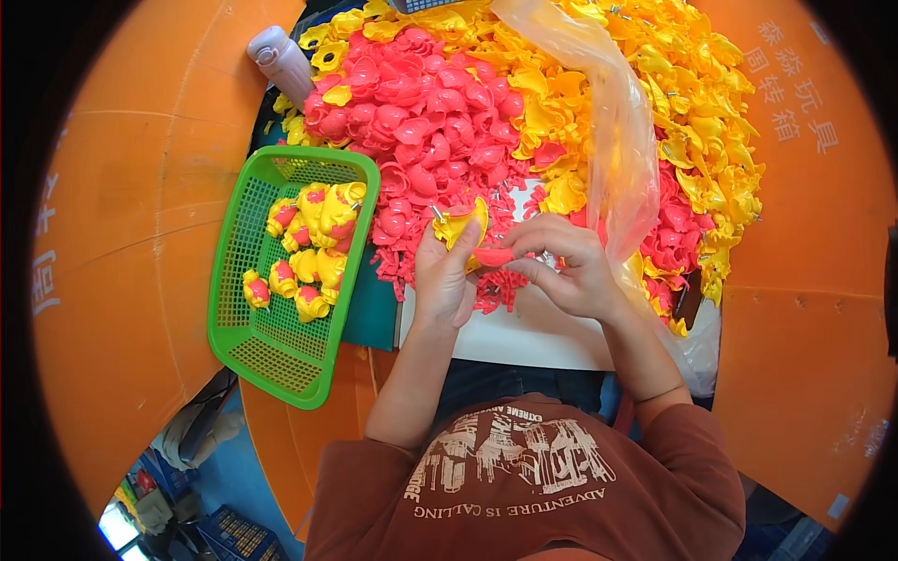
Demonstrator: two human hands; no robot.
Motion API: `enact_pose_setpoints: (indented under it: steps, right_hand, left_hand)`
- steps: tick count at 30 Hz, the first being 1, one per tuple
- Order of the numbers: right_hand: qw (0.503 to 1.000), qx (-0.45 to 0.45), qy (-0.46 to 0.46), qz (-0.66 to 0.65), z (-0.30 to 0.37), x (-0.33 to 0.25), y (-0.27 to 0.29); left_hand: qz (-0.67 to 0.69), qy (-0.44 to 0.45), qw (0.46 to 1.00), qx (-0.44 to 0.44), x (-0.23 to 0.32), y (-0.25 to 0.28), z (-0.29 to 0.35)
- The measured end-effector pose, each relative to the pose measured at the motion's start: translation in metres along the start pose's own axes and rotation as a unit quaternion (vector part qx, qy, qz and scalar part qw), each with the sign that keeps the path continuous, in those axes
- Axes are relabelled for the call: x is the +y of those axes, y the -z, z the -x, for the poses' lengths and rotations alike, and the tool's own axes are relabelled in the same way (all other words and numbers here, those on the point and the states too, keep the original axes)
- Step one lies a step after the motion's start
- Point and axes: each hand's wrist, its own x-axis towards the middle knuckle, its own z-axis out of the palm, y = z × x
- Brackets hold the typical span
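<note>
My left hand (pixel 443 277) is closed on a yellow plastic toy shell (pixel 458 224) with a small metal pin at its edge. Between the fingers of my right hand (pixel 569 264) is a pink plastic piece (pixel 494 256), held close against the yellow shell. Behind my hands spreads a heap of pink cup-shaped pieces (pixel 412 122), with small pink bits (pixel 496 292) at its near side. Left of my hands, a green basket (pixel 224 290) holds several assembled yellow-and-pink toy figures (pixel 329 213).
Yellow shells (pixel 697 103) pile up at the far right. A clear plastic bag (pixel 625 140) lies across the heaps. The white work surface (pixel 533 332) shows near me. A pale lidded bottle (pixel 281 64) stands at the far left. Orange panels (pixel 140 187) rise on both sides.
</note>
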Motion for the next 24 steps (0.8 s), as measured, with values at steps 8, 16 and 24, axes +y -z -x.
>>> enact_pose_setpoints:
  steps: [8,16,24]
  right_hand:
    - [0.989,0.020,-0.123,-0.076,0.011,0.011,-0.025]
    - [0.992,0.108,-0.049,0.030,0.001,-0.001,-0.025]
    - [0.984,0.111,0.005,0.137,-0.006,0.001,-0.034]
  left_hand:
    - [0.164,0.003,0.986,-0.002,0.002,-0.010,-0.005]
    - [0.219,0.017,0.971,-0.098,0.004,0.001,-0.004]
    - [0.197,0.028,0.979,-0.042,0.007,-0.021,0.004]
